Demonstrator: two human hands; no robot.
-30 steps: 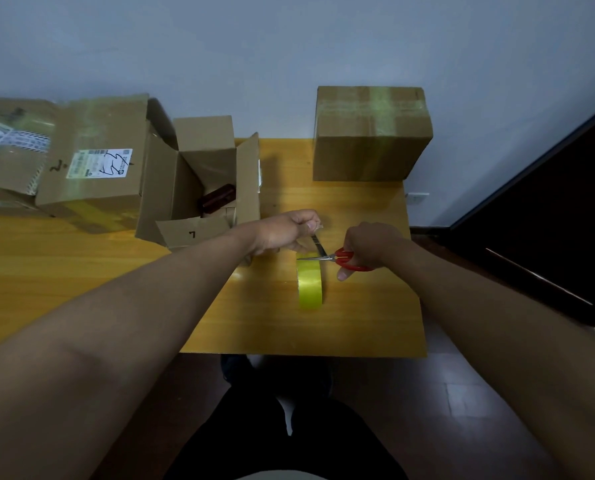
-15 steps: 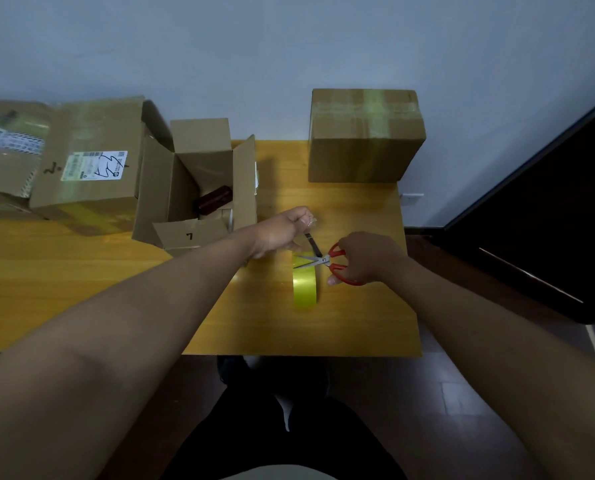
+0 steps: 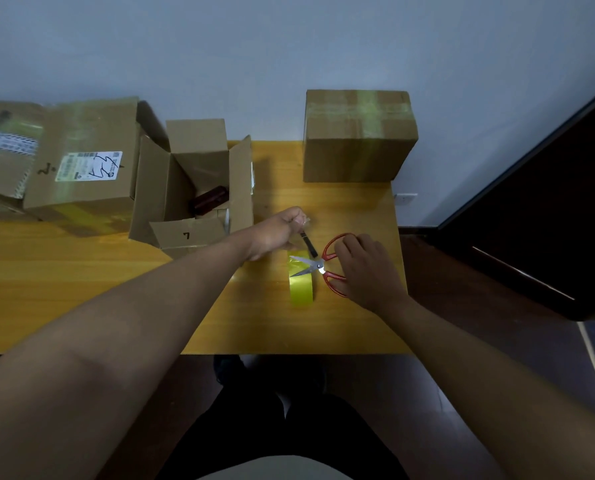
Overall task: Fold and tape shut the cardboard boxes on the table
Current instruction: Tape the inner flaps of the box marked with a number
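Red-handled scissors (image 3: 318, 263) are now lying across the tape roll (image 3: 301, 284), where a second ago the right hand (image 3: 365, 268) was cutting; its fingers are loosening off the handles. Left hand (image 3: 277, 233) is pinching the cut strip, beside the unsealed box (image 3: 195, 188).

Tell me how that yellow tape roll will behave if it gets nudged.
The yellow tape roll stands on its edge on the table, so a nudge would probably set it rolling or tip it flat. It looks light, so it should shift easily. The scissors lie against its top and might slide off.
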